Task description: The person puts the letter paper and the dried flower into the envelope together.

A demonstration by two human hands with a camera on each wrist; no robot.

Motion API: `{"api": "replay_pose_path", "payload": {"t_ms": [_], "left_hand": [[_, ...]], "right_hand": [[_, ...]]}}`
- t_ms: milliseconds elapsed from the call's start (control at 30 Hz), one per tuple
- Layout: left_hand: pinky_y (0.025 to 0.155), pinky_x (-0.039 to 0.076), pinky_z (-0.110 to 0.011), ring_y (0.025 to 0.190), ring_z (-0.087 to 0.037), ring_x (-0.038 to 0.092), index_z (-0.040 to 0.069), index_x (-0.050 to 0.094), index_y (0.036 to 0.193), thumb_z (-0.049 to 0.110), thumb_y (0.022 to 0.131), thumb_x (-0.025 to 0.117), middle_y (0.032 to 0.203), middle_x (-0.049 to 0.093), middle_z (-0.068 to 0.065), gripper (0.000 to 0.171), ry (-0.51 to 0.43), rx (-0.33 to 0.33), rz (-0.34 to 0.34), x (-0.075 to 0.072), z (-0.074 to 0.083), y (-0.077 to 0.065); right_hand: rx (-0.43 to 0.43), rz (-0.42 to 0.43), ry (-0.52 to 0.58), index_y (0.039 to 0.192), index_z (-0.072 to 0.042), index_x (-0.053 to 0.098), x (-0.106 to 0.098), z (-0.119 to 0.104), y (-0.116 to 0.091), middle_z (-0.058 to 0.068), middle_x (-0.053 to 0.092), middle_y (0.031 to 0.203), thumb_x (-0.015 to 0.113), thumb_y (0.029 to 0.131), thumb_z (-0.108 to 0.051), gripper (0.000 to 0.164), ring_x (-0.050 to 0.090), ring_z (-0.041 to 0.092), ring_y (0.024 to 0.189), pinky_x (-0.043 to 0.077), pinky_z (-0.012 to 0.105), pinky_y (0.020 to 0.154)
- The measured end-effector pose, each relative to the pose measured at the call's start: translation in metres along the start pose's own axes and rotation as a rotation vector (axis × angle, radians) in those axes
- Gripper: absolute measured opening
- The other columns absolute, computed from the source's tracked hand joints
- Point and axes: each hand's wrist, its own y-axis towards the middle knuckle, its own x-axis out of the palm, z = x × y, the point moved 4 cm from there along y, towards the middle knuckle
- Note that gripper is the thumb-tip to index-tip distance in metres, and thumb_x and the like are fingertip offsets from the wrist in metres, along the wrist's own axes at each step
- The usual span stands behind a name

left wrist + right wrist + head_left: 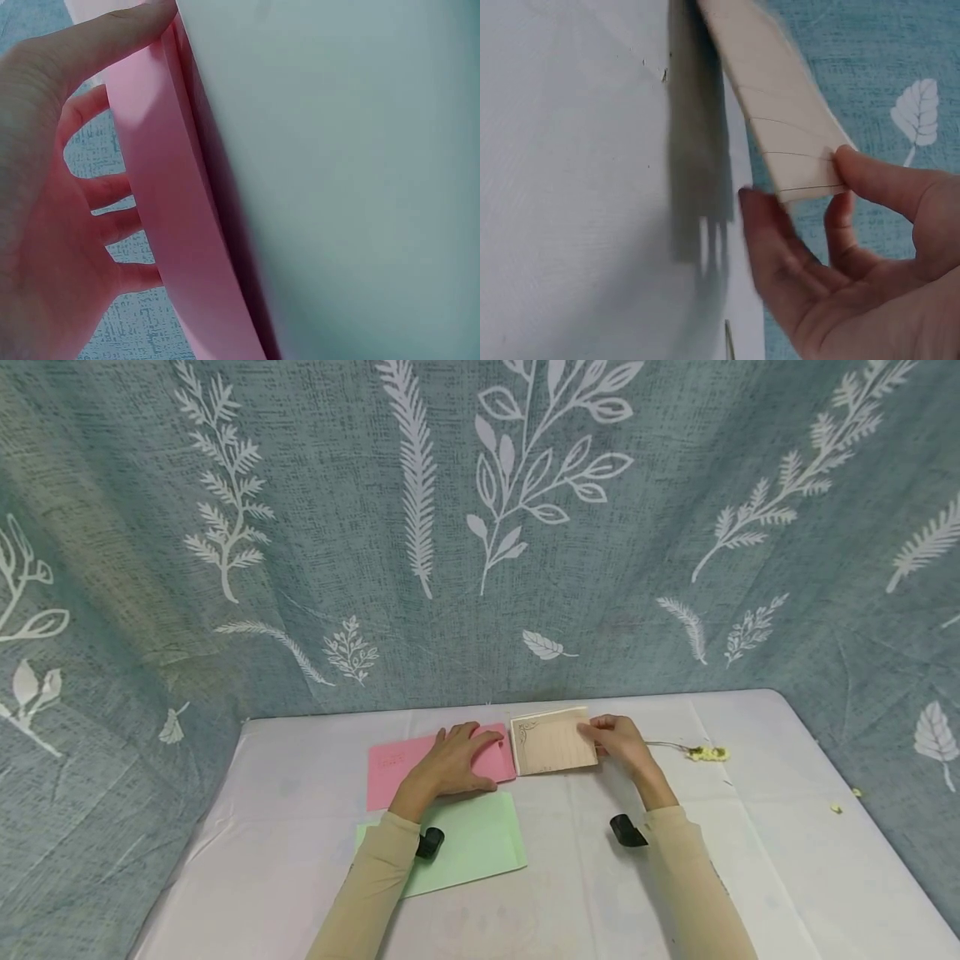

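Observation:
A pink envelope lies on the white-covered table. My left hand arches across it, the thumb at its near edge and the fingertips towards its far side. In the left wrist view, the pink envelope runs between the thumb and the other fingers. Immediately to its right, a beige wood-grain card has a corner ornament and a pale edge. My right hand pinches its right end, thumb on top. In the right wrist view, the card is raised off the table at this end.
A light green envelope lies in front of the pink one, partly under the left forearm. To the right rest a fork and yellow-green bits, with more scraps near the right edge. A leaf-patterned curtain hangs behind.

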Motion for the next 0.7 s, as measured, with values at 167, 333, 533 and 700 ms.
{"api": "replay_pose_path", "payload": {"t_ms": [167,333,533,700], "left_hand": [[0.113,0.019,-0.064,0.137,-0.038,0.036,0.026,0.048,0.144,0.043,0.076,0.082,0.147,0.040,-0.019,0.078,0.000,-0.004,-0.001,0.0002,0.0002,-0.0003],[0.113,0.019,-0.064,0.137,-0.039,0.036,0.026,0.048,0.144,0.043,0.076,0.082,0.147,0.040,-0.019,0.078,-0.007,-0.008,0.000,-0.0006,0.0004,-0.0007],[0.113,0.019,-0.064,0.137,-0.039,0.036,0.026,0.048,0.145,0.043,0.076,0.082,0.147,0.040,-0.019,0.078,0.003,-0.011,-0.014,0.0005,-0.0003,-0.0004],[0.113,0.018,-0.063,0.138,-0.038,0.035,0.027,0.047,0.145,0.045,0.077,0.082,0.148,0.039,-0.019,0.079,0.001,-0.015,-0.026,0.0007,-0.0004,-0.0003]], "right_hand": [[-0.013,-0.004,0.062,0.124,0.009,0.054,0.0010,0.0024,0.0019,0.017,0.064,0.105,0.064,0.095,-0.017,0.040,0.062,0.012,0.078,0.053,0.025,0.067],[-0.023,0.010,0.105,0.138,0.007,0.046,0.0017,0.0034,0.0040,0.026,0.062,0.118,0.066,0.093,-0.009,0.051,0.065,0.009,0.077,0.055,0.023,0.066],[-0.049,0.019,0.092,0.134,0.008,0.052,0.0030,0.0041,0.0059,0.021,0.064,0.115,0.065,0.094,-0.008,0.046,0.063,0.005,0.079,0.054,0.021,0.068],[-0.058,0.039,0.111,0.132,0.008,0.054,0.0038,0.0037,0.0064,0.020,0.065,0.113,0.064,0.094,-0.008,0.043,0.062,0.004,0.078,0.053,0.019,0.068]]}}
